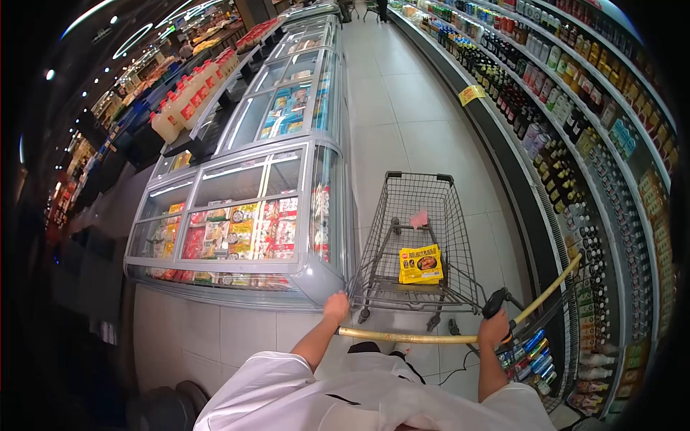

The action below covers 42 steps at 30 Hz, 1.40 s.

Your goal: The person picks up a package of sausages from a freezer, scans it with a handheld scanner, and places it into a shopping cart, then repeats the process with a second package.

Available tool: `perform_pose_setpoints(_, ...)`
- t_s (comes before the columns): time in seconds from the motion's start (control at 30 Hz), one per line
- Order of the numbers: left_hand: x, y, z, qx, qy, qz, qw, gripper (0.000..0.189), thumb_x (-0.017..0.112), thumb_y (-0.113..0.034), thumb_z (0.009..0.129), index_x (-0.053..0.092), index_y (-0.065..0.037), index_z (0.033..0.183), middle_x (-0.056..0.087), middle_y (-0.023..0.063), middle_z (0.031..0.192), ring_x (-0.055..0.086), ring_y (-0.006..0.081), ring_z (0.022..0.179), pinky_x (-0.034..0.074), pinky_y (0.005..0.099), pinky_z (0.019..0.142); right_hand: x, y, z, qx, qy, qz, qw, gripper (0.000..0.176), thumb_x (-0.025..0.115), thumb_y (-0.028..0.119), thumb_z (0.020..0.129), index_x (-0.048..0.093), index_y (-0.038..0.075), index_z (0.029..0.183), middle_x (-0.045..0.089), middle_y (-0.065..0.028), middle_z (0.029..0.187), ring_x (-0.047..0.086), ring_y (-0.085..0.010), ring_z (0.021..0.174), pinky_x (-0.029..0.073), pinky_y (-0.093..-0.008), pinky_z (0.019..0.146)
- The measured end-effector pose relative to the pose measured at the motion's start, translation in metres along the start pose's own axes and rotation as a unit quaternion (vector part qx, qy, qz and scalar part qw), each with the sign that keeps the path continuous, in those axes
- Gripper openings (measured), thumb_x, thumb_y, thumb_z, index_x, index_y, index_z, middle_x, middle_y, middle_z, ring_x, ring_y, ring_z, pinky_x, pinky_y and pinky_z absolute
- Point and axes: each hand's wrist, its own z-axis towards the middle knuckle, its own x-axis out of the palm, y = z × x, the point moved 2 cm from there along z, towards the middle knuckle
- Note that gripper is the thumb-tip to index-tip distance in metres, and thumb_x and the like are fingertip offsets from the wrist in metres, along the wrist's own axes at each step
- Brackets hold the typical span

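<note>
A wire shopping cart (466,248) stands in front of me, with a yellow package of food (421,265) and a small pink paper (418,218) in it. The cart's yellow handle bar (402,337) runs across in front of my body. My left hand (336,307) is closed at the bar's left end, against the cart's side frame and close to the freezer corner; its fingertips are hidden. Farther right, my right hand (494,330) wraps around the bar beside a black fitting (494,303).
A glass-topped chest freezer (302,269) holding bagged food (243,228) borders the aisle on the left. Shelves of bottles and cans (557,172) line the right. White jugs with red caps (188,99) stand beyond the freezer. Pale floor tiles (424,136) run ahead.
</note>
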Motion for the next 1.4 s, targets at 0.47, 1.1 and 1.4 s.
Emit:
perform_pose_setpoints(0.47,-0.049,-0.033,0.142,-0.015,-0.040,0.003,0.999,0.035,0.042,-0.027,0.101,0.062,0.002,0.101,0.068,0.0266,0.095,0.066,0.0441,0.093,0.054,0.0498,0.082,0.044,0.117,0.147,-0.027,0.036,0.020,0.999,0.040,0.079,0.009,0.071,0.053,0.003,0.102,0.061,-0.0140,0.097,0.061,-0.0344,0.094,0.050,-0.0444,0.080)
perform_pose_setpoints(1.1,-0.158,-0.089,0.437,0.006,-0.088,-0.035,0.995,0.023,0.045,-0.014,0.094,0.063,0.001,0.094,0.069,0.0249,0.091,0.069,0.0411,0.086,0.056,0.0482,0.076,0.128,0.342,0.376,-0.067,0.017,-0.047,0.996,0.034,0.077,0.013,0.076,0.055,0.006,0.101,0.061,-0.0110,0.092,0.064,-0.0308,0.085,0.052,-0.0417,0.071)
perform_pose_setpoints(1.4,-0.194,-0.156,0.580,-0.044,-0.063,-0.066,0.995,0.038,0.043,-0.031,0.101,0.060,0.003,0.100,0.068,0.0273,0.092,0.067,0.0440,0.091,0.053,0.0517,0.081,0.176,0.450,0.553,-0.110,-0.002,-0.028,0.993,0.033,0.077,0.015,0.076,0.055,0.006,0.099,0.061,-0.0111,0.089,0.064,-0.0308,0.079,0.053,-0.0416,0.068)
